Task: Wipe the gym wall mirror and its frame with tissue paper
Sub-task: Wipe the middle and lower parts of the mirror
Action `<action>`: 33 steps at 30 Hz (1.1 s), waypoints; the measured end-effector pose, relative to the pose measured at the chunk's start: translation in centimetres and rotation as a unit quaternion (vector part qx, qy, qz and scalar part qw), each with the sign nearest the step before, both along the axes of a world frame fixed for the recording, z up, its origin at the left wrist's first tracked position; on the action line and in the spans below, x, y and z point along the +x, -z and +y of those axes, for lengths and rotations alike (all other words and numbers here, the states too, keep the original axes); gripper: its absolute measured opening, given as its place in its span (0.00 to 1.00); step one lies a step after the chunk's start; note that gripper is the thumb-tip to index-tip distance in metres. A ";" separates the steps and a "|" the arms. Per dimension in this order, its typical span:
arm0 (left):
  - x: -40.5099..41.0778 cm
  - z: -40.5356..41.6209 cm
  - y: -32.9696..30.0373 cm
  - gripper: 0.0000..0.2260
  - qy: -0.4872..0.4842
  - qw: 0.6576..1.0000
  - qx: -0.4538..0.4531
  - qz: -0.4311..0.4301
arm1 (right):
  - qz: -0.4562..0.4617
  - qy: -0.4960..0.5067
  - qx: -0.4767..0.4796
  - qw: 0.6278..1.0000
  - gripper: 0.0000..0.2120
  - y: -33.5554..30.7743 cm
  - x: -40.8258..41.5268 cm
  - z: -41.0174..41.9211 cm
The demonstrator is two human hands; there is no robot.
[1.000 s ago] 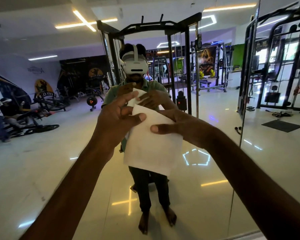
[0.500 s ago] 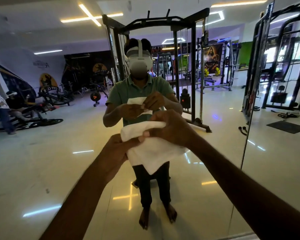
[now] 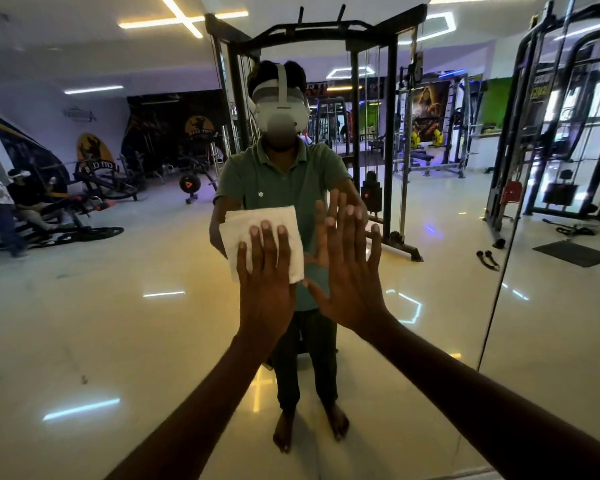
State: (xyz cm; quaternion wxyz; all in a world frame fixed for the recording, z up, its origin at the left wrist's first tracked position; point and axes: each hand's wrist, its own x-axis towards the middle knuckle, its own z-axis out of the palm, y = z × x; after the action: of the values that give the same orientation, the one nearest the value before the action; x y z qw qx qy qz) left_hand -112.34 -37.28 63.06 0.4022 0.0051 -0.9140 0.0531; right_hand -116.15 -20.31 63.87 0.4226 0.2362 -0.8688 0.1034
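With the folded tissue paper (image 3: pixel 260 233) spread flat against the wall mirror (image 3: pixel 118 323), at chest height in the reflection and roughly mid-panel, looks like the very start of the wiping step. Left hand (image 3: pixel 265 282) laid over the lower half of the tissue, fingers (image 3: pixel 269 242) straight and together, pressing it to the glass rather than curling round it. Right hand (image 3: pixel 352 271) just beside it, bare palm toward the glass, fingers splayed and straight, holding nothing; apparently braced on the surface, though actual contact hard to confirm. No streak or wiped track to be made out on the glass, so probably little or none of the mirror covered yet. Next, presumably: keep flat, even pressure through the left palm and sweep the tissue across in overlapping passes, lifting the bare right hand clear so as not to leave prints. Vertical seam (image 3: pixel 499 271) between panels to the right; frame itself not plainly in view, so likely left for later.
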 end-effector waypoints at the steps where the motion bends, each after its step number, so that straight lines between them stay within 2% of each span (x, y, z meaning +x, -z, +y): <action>1: -0.5 -0.1 0.3 0.36 0.000 1.000 -0.015 0.000 | 0.003 -0.005 -0.007 1.000 0.50 0.3 -0.8 0.1; 6: -0.6 -0.7 -0.9 0.39 0.027 0.999 -0.011 0.040 | 0.061 -0.017 -0.004 0.998 0.50 2.6 -5.1 2.0; 11: -2.9 -1.3 -2.8 0.32 0.002 0.996 -0.028 0.088 | 0.101 -0.029 -0.001 0.994 0.49 3.9 -7.5 2.1; 13: -3.7 -0.9 -5.7 0.31 -0.025 0.992 -0.001 0.123 | 0.119 -0.035 -0.009 0.992 0.48 4.1 -7.8 2.0; 16: -4.6 -2.8 -8.6 0.29 -0.105 0.969 0.096 0.203 | 0.143 -0.041 -0.023 0.989 0.47 4.2 -8.1 2.0; 18: -4.7 -3.2 -7.1 0.29 -0.152 0.947 0.155 0.236 | 0.148 -0.046 -0.026 0.988 0.48 4.4 -8.4 1.8; 20: -4.8 -0.8 -3.6 0.29 -0.147 0.950 0.169 0.220 | 0.150 -0.050 -0.030 0.987 0.48 4.4 -8.6 1.8; 21: -4.8 1.0 -1.7 0.29 -0.112 0.965 0.142 0.189 | 0.150 -0.053 -0.030 0.987 0.49 4.4 -8.6 1.8; 23: -4.9 3.2 0.7 0.29 -0.014 0.992 0.023 0.121 | 0.148 -0.060 -0.025 0.987 0.52 4.2 -8.4 1.9; 25: -5.1 1.2 -0.2 0.29 0.059 0.990 -0.093 0.093 | 0.146 -0.061 -0.020 0.987 0.55 4.2 -8.3 2.2; 27: -4.2 -2.9 -1.2 0.30 0.058 0.986 -0.125 0.095 | 0.146 -0.058 -0.017 0.987 0.54 4.3 -8.4 2.4; 30: -2.1 -8.9 0.8 0.32 -0.053 0.988 0.013 0.145 | 0.149 -0.056 -0.020 0.987 0.48 4.5 -8.5 2.3; 33: -1.8 -5.8 3.4 0.32 -0.152 0.954 0.204 0.157 | 0.143 -0.052 -0.028 0.988 0.47 4.3 -8.3 1.9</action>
State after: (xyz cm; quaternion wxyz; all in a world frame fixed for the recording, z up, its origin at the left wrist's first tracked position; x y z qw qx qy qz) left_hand -114.18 -43.12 59.69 0.5183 0.2336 -0.8192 -0.0751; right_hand -124.46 -18.37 59.53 0.5431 0.2813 -0.7828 0.1144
